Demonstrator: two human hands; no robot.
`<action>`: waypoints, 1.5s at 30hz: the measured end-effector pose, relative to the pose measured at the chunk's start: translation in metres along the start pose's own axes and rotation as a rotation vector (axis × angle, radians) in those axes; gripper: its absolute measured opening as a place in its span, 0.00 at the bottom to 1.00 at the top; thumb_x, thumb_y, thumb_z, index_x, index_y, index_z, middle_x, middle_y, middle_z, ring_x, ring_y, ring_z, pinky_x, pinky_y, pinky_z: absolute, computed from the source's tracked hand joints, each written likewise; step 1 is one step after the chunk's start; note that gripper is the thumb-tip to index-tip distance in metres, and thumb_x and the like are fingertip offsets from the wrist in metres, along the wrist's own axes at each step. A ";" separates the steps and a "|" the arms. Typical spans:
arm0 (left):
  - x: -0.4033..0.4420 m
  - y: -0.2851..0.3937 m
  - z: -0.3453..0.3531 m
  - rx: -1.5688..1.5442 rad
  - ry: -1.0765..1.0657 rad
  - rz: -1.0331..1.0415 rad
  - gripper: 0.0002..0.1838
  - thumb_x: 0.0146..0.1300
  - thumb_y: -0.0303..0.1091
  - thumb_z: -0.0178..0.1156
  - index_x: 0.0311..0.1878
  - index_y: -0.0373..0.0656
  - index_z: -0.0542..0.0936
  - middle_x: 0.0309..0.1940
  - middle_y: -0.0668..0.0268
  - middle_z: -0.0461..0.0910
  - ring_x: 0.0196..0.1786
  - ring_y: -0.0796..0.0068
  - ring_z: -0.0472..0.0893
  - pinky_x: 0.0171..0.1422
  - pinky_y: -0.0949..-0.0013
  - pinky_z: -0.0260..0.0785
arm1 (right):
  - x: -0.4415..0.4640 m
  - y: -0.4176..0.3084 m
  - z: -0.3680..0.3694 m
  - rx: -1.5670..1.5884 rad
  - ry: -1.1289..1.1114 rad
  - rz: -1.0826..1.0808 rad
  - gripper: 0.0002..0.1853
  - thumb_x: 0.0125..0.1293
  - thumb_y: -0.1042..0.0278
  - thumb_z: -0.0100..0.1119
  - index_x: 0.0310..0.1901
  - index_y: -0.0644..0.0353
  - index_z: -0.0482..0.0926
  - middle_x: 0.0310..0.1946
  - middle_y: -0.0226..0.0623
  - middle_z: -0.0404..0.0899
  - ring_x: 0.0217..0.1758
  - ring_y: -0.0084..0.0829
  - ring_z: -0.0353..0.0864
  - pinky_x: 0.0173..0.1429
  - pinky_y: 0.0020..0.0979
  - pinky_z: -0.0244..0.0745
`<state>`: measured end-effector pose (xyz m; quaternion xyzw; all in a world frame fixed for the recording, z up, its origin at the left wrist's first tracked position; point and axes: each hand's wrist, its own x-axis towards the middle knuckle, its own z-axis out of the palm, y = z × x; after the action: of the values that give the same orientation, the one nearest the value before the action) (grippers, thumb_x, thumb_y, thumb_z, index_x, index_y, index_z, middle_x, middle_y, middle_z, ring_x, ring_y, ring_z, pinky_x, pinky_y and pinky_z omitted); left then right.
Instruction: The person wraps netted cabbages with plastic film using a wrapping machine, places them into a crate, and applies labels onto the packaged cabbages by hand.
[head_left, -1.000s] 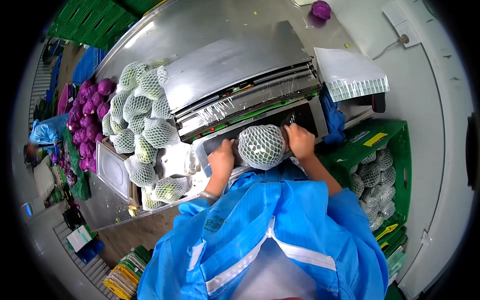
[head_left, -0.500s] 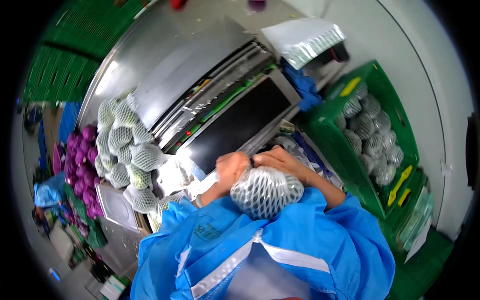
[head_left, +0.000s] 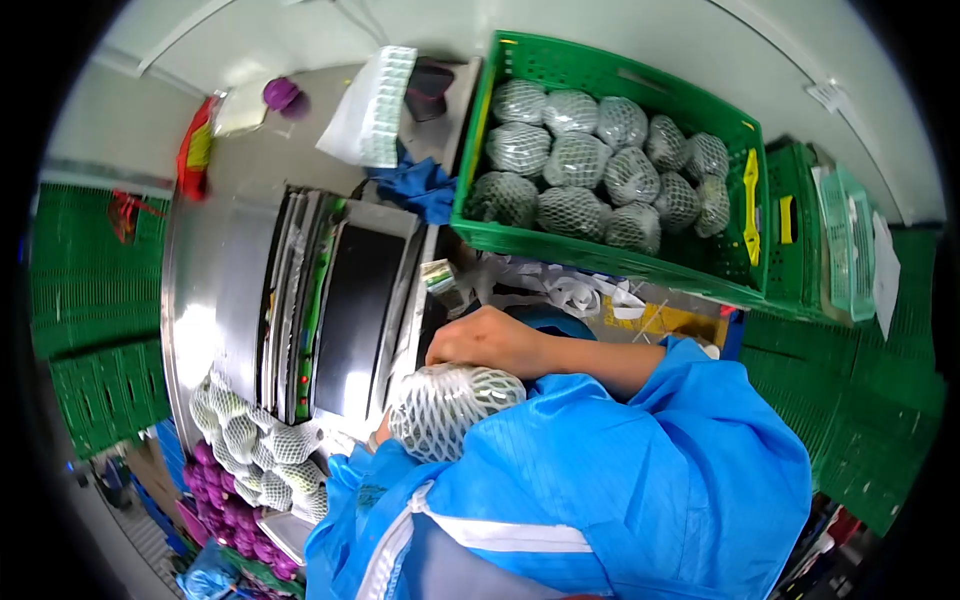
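A round fruit (head_left: 455, 410) in a white foam net sleeve, with shiny clear plastic over it, sits close against my blue jacket. My right hand (head_left: 490, 340) is closed at the top of this wrapped fruit, its fingers curled inward. Only a sliver of my left hand (head_left: 384, 430) shows at the fruit's left side; the fruit covers its fingers. Beside my hands is a machine with a flat black plate (head_left: 352, 300) and several rolls or strips along its left.
A green crate (head_left: 610, 255) holds several netted, wrapped fruits (head_left: 577, 160). Loose netted fruits (head_left: 240, 437) and purple-wrapped items (head_left: 235, 515) lie at lower left. A white sheet of labels (head_left: 375, 110), blue cloth (head_left: 415, 188) and yellow cutter (head_left: 751, 205) are nearby.
My view has turned toward the right, so the green crate now stands ahead. The wrapped fruit stays at my front; my left hand has gone mostly out of sight behind it.
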<state>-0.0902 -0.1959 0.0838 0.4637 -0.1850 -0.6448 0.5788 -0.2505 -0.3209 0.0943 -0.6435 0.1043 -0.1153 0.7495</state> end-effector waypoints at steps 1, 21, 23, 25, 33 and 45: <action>0.004 -0.001 0.009 -0.076 -0.018 -0.071 0.22 0.74 0.52 0.52 0.52 0.39 0.71 0.45 0.60 0.76 0.46 0.68 0.76 0.49 0.62 0.68 | -0.015 0.007 -0.018 0.052 -0.058 -0.069 0.25 0.73 0.51 0.51 0.53 0.69 0.79 0.50 0.49 0.83 0.53 0.44 0.83 0.58 0.39 0.74; 0.328 -0.179 0.297 1.530 -0.931 0.606 0.27 0.67 0.40 0.60 0.69 0.51 0.72 0.72 0.65 0.67 0.72 0.57 0.67 0.74 0.53 0.60 | -0.328 0.008 -0.275 0.205 1.010 0.268 0.49 0.47 0.56 0.74 0.71 0.63 0.63 0.63 0.42 0.72 0.66 0.35 0.71 0.72 0.34 0.62; 0.348 -0.210 0.294 1.715 -1.006 0.873 0.30 0.64 0.39 0.62 0.70 0.56 0.71 0.75 0.67 0.63 0.75 0.57 0.64 0.77 0.49 0.56 | -0.327 0.022 -0.291 -0.093 0.919 0.399 0.50 0.46 0.54 0.75 0.71 0.63 0.63 0.64 0.44 0.70 0.67 0.37 0.70 0.72 0.35 0.62; 0.359 -0.227 0.288 1.780 -1.053 0.956 0.32 0.61 0.38 0.64 0.71 0.61 0.71 0.77 0.69 0.60 0.77 0.57 0.60 0.78 0.44 0.51 | -0.329 0.048 -0.305 -0.423 0.798 0.520 0.53 0.43 0.54 0.79 0.71 0.61 0.62 0.66 0.44 0.67 0.70 0.40 0.67 0.74 0.37 0.60; 0.374 -0.215 0.283 1.850 -1.076 0.963 0.31 0.64 0.35 0.60 0.69 0.75 0.71 0.78 0.79 0.57 0.78 0.60 0.57 0.79 0.40 0.49 | -0.295 0.091 -0.294 -0.810 0.633 0.626 0.54 0.44 0.44 0.79 0.68 0.57 0.59 0.65 0.52 0.59 0.67 0.57 0.68 0.69 0.47 0.69; 0.255 -0.085 0.236 1.101 -0.623 1.035 0.23 0.63 0.32 0.58 0.63 0.47 0.74 0.59 0.56 0.75 0.54 0.49 0.79 0.57 0.53 0.74 | -0.280 0.097 -0.286 -1.355 0.503 0.597 0.42 0.54 0.58 0.75 0.67 0.64 0.65 0.67 0.54 0.65 0.71 0.56 0.62 0.71 0.50 0.63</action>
<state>-0.3052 -0.4781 0.0386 0.3369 -0.8184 -0.2121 0.4143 -0.6004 -0.4900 -0.0423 -0.8600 0.4874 0.0380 0.1462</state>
